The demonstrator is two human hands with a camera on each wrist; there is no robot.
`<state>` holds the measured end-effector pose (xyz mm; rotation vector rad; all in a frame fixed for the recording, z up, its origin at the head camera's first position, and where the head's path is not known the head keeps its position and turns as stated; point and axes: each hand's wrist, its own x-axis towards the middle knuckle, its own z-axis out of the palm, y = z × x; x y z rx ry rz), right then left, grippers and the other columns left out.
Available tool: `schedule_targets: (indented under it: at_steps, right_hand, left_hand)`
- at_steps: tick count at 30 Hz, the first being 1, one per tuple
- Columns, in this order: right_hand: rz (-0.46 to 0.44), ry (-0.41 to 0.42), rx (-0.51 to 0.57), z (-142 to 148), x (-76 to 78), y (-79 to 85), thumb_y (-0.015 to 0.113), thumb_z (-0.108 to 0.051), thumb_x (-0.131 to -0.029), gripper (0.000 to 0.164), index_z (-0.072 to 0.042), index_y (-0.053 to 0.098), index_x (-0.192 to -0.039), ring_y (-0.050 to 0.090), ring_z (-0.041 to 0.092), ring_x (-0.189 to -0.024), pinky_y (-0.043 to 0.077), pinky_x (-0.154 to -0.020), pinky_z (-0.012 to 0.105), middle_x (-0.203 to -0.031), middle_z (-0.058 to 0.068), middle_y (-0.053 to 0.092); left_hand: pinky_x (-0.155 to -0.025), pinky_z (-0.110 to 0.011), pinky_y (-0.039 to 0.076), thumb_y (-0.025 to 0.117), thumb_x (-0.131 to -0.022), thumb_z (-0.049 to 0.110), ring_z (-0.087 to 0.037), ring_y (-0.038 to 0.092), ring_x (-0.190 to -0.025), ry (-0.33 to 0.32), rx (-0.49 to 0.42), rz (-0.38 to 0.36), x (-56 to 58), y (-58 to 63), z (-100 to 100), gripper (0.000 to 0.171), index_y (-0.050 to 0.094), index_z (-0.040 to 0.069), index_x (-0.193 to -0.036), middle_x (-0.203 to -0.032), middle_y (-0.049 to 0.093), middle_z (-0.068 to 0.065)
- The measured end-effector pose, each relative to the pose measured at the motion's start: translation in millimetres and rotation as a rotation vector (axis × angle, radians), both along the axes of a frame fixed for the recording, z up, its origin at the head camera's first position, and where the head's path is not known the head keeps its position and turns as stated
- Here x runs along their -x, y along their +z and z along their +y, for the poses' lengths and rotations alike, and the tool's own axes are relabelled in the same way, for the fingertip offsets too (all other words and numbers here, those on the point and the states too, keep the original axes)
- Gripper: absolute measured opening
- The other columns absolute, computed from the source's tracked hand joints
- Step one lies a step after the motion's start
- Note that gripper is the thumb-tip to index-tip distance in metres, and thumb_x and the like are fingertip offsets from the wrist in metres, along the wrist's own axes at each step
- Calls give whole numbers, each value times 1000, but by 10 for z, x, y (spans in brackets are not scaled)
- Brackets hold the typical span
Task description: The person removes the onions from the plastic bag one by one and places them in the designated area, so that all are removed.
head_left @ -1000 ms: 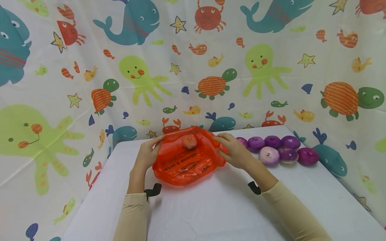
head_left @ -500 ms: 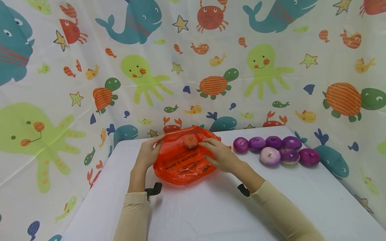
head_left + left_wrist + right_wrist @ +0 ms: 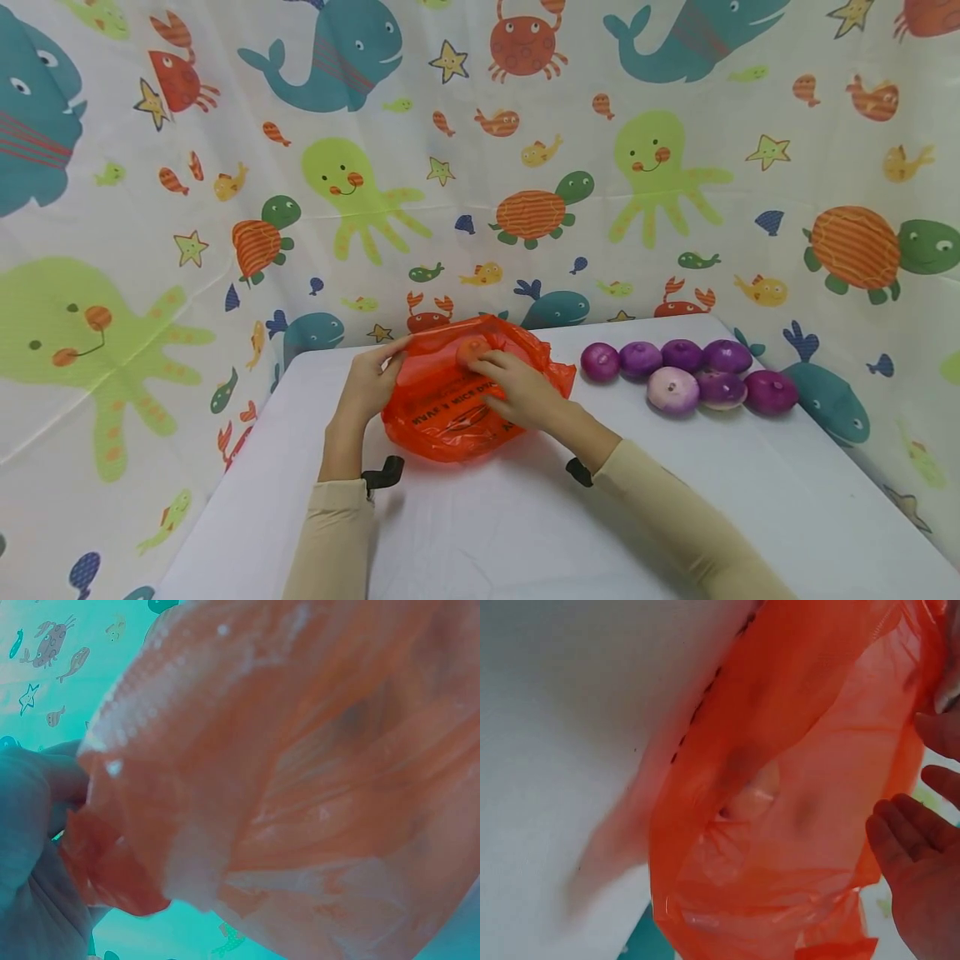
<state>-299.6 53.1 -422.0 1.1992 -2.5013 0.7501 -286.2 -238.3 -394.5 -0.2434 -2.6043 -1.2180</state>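
A red, translucent plastic bag (image 3: 442, 410) with black lettering lies on the white table, its mouth spread. Inside it sits one round onion (image 3: 471, 347), tinted orange; in the right wrist view that onion shows pale through the film. My left hand (image 3: 369, 382) pinches the bag's left edge between thumb and fingers, and the left wrist view shows crumpled film at that hand. Over the bag's right part reaches my right hand (image 3: 517, 388), its fingertips close to the onion. The right wrist view has the right hand's fingers (image 3: 904, 832) extended and holding nothing.
Several purple onions (image 3: 682, 357) and a paler one (image 3: 672, 392) lie grouped on the table (image 3: 480, 533) to the right of the bag. A curtain (image 3: 450, 200) printed with sea animals hangs behind and beside the table.
My right hand has let go of the bag's right edge and moved left over the bag toward the onion inside. The left hand stays at the left edge.
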Motion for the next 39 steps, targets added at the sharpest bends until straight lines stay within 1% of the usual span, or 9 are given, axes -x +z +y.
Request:
schedule_targets:
  at_steps: [4,9,13,16,19,26,34,39]
  right_hand:
    - [-25,-23,-16,-66,52,-21,75,-20,-96,60,-19,54,-152,48,27,-143,48,-116,47,-155,7,51]
    - [-46,-58,-32,-123,122,-53,75,-19,-96,59,-16,54,-151,47,31,-145,45,-119,50,-157,11,50]
    - [-79,-90,-71,-156,188,-75,74,-20,-97,59,-15,54,-152,43,33,-148,42,-120,52,-160,16,46]
    - [-97,-99,-102,-179,242,-92,74,-20,-97,59,-13,53,-152,41,36,-150,41,-121,54,-162,18,43]
    - [-89,-104,-126,-201,300,-116,75,-18,-96,60,-10,53,-152,41,39,-149,39,-122,56,-162,20,42]
    - [-37,-132,-169,-264,416,-162,76,-15,-94,61,-9,54,-150,45,40,-146,38,-123,55,-158,20,46]
    - [-72,-169,-194,-324,475,-190,77,-19,-95,61,-11,53,-151,45,37,-145,38,-122,57,-156,16,47]
    - [-89,-184,-214,-342,509,-194,76,-22,-96,63,-13,51,-153,45,37,-145,38,-123,56,-156,16,47]
  left_hand:
    - [-98,-51,60,54,-109,19,-35,67,-123,3,6,12,2,-4,5,40,60,24,-148,-142,66,-11]
    - [-99,-52,59,55,-109,20,-35,66,-125,-1,13,27,7,-3,12,40,61,24,-148,-141,67,-11]
    - [-99,-52,59,56,-108,20,-35,67,-125,-3,15,35,11,-7,11,40,61,24,-148,-141,67,-11]
    - [-99,-52,59,56,-108,20,-35,66,-125,-4,9,35,12,-11,10,40,61,24,-148,-141,67,-11]
    - [-99,-52,59,56,-108,20,-35,66,-125,-3,7,35,12,-12,8,40,61,25,-147,-141,67,-11]
    - [-97,-51,60,56,-108,19,-35,68,-123,-3,14,52,16,-6,-7,40,61,24,-147,-141,67,-11]
    - [-98,-51,59,55,-108,20,-35,67,-124,1,12,39,7,-4,-16,40,61,24,-147,-141,67,-11]
    - [-100,-52,58,55,-108,20,-35,66,-126,-1,12,41,3,0,-21,39,61,23,-147,-141,67,-11]
